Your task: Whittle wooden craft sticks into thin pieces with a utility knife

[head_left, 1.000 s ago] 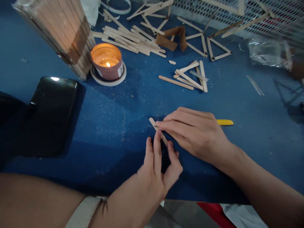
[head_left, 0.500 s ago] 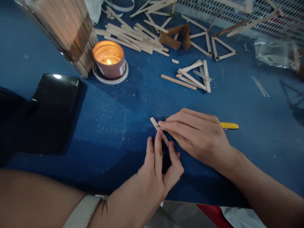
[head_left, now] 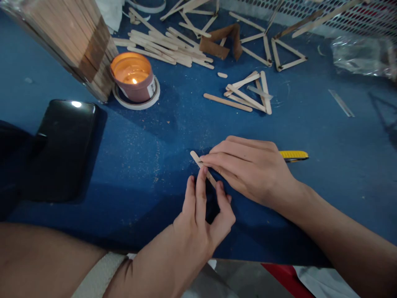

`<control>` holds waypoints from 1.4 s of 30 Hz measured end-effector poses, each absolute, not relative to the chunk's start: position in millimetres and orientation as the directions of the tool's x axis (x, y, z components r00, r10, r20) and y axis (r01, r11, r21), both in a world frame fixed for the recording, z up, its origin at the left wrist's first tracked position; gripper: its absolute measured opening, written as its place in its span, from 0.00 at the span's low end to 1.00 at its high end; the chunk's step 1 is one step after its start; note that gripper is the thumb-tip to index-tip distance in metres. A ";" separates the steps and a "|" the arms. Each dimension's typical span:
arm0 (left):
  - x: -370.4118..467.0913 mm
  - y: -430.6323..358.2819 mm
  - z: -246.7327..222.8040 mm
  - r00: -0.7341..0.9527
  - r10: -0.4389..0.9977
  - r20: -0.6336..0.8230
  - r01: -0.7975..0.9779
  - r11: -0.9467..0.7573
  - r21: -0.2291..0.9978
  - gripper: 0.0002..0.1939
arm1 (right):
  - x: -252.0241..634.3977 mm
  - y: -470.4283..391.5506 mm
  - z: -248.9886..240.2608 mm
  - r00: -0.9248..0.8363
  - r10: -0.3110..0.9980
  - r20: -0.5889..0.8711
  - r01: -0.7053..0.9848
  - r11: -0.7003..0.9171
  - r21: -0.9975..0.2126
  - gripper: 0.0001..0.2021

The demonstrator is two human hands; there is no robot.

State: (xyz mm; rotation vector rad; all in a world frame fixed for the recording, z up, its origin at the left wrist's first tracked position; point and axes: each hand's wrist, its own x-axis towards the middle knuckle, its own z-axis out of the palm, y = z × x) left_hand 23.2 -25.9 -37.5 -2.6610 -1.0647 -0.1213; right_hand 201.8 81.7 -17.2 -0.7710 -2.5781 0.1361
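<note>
A wooden craft stick (head_left: 210,178) lies slanted on the blue table near the front. My left hand (head_left: 198,223) grips it, with fingertips on its middle and its lower end. My right hand (head_left: 254,167) is closed in a pinch over the upper part of the stick, around something small and mostly hidden; a thin dark tip shows at the fingertips. From behind my right hand sticks out a yellow-handled tool (head_left: 294,155), its other end hidden.
A lit candle (head_left: 133,78) stands at the back left beside a wooden block (head_left: 71,41). A black phone (head_left: 65,149) lies left. Behind are loose sticks (head_left: 164,45), stick triangles (head_left: 248,93) and a plastic wrapper (head_left: 359,56).
The whole view has shifted slightly, so the things on the table appear a little further left. Both hands keep nearly the same pose on the stick.
</note>
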 end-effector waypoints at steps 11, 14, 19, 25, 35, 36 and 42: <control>18.6 -25.9 -31.6 0.773 0.620 0.136 0.632 -0.729 -0.262 0.28 | 199.0 77.4 -6.8 -0.763 0.573 0.301 0.547 0.819 -0.172 0.10; 20.6 -26.4 -34.1 0.746 0.642 0.177 0.665 -0.705 -0.246 0.26 | 202.1 76.2 -5.3 -0.758 0.578 0.303 0.550 0.816 -0.181 0.08; 21.8 -27.5 -36.2 0.738 0.650 0.180 0.674 -0.700 -0.235 0.25 | 201.1 77.4 -9.0 -0.763 0.560 0.323 0.531 0.828 -0.180 0.07; 22.3 -28.6 -38.1 0.732 0.656 0.186 0.681 -0.689 -0.249 0.26 | 196.5 79.5 -13.8 -0.748 0.567 0.344 0.538 0.822 -0.185 0.08; 20.8 -27.1 -35.6 0.753 0.635 0.172 0.656 -0.707 -0.263 0.26 | 203.3 76.3 -5.0 -0.766 0.577 0.283 0.547 0.816 -0.186 0.09; 20.6 -27.1 -34.5 0.755 0.636 0.160 0.653 -0.709 -0.265 0.26 | 203.1 76.4 -6.2 -0.767 0.578 0.279 0.547 0.816 -0.187 0.09; 20.5 -27.0 -35.1 0.758 0.629 0.172 0.651 -0.711 -0.268 0.26 | 197.4 78.4 -14.5 -0.754 0.569 0.329 0.536 0.822 -0.193 0.08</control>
